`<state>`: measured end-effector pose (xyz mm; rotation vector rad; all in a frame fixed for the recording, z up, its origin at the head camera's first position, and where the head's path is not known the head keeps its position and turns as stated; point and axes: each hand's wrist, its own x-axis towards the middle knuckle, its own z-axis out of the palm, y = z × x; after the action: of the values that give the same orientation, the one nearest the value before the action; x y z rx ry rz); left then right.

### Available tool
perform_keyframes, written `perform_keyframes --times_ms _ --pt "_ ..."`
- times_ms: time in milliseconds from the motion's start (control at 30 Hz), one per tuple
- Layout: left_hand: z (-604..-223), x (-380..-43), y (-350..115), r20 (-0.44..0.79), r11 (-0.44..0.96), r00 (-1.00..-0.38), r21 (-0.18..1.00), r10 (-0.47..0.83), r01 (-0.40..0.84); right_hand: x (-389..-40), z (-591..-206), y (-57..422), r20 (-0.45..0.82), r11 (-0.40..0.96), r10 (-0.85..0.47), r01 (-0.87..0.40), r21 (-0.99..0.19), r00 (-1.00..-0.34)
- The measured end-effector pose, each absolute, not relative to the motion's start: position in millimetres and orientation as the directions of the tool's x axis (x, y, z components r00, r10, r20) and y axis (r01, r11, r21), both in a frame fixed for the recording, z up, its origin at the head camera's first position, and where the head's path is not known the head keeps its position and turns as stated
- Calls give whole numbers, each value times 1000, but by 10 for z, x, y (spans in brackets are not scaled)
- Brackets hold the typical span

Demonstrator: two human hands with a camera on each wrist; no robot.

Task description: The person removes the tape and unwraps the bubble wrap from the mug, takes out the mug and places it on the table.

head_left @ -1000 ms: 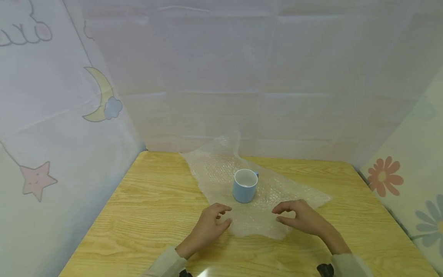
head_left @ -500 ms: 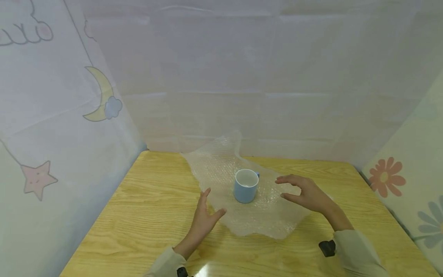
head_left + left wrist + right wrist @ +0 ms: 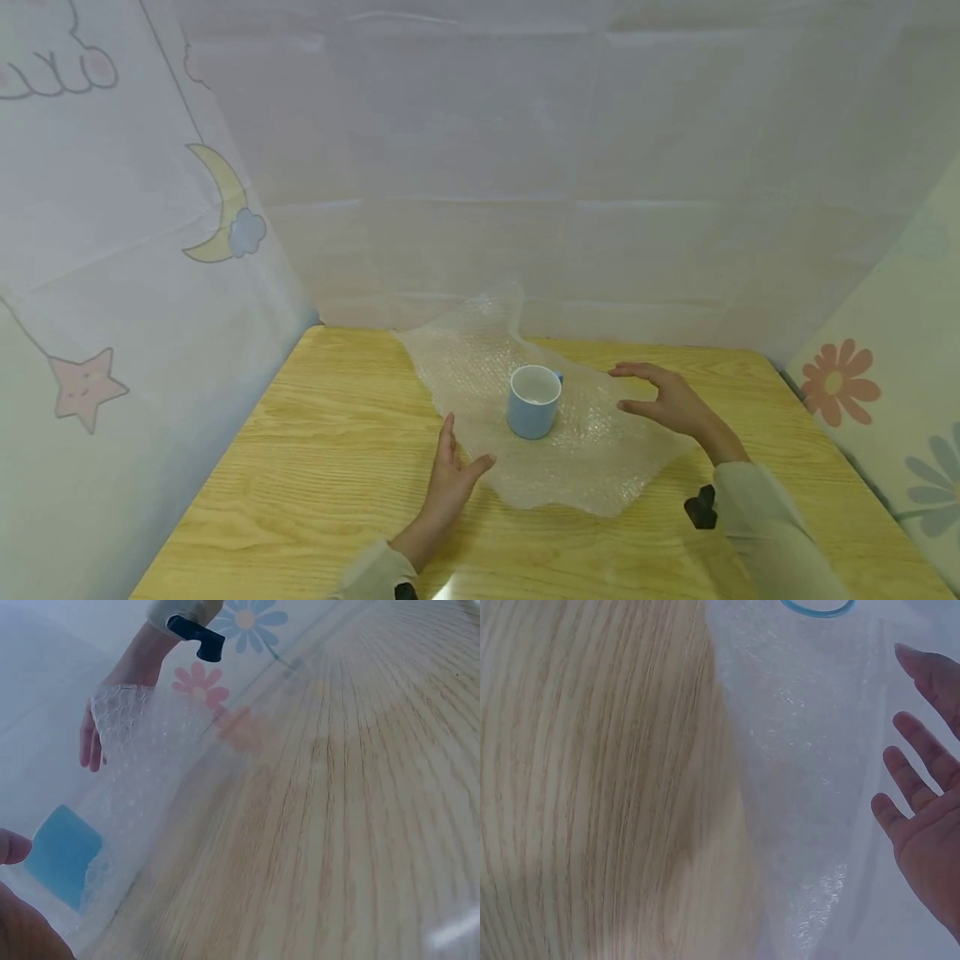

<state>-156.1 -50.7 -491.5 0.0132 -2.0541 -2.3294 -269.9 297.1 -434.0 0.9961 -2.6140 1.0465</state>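
Observation:
A light blue mug [image 3: 532, 412] with a white inside stands upright on a crumpled sheet of bubble wrap [image 3: 465, 367]. Its handle points back and to the right. My left hand [image 3: 452, 481] is over the wrap's front-left edge, thumb spread from straight fingers, holding nothing. On the other side, my right hand [image 3: 670, 406] hovers by the wrap's right part with its fingers loosely bent. The right wrist view shows that hand's spread fingers [image 3: 907, 776] with nothing in them. In the left wrist view, the mug [image 3: 66, 855] appears beside my left thumb.
All of this lies on a light wooden table [image 3: 330, 450]. A pale sheet [image 3: 480, 167] hangs behind it, with the wrap's back corner rising against it. Printed panels with a star [image 3: 84, 388] and flowers [image 3: 840, 382] flank the sides.
From the wrap's front edge my right hand has moved away and to the right. My left hand has spread its fingers and shifted slightly left. The mug stays put.

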Motion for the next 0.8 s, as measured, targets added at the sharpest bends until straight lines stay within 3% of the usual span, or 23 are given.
perform_keyframes --times_ms 467,800 --pt "-5042 -1545 -414 4 -306 -999 952 -44 17 -2896 -4511 3034 221 604 -384 -425 -674 -896" --pt "-5067 -1546 -382 18 -395 -999 918 -36 30 -2919 -4581 3030 192 637 -327 -366 -678 -925"
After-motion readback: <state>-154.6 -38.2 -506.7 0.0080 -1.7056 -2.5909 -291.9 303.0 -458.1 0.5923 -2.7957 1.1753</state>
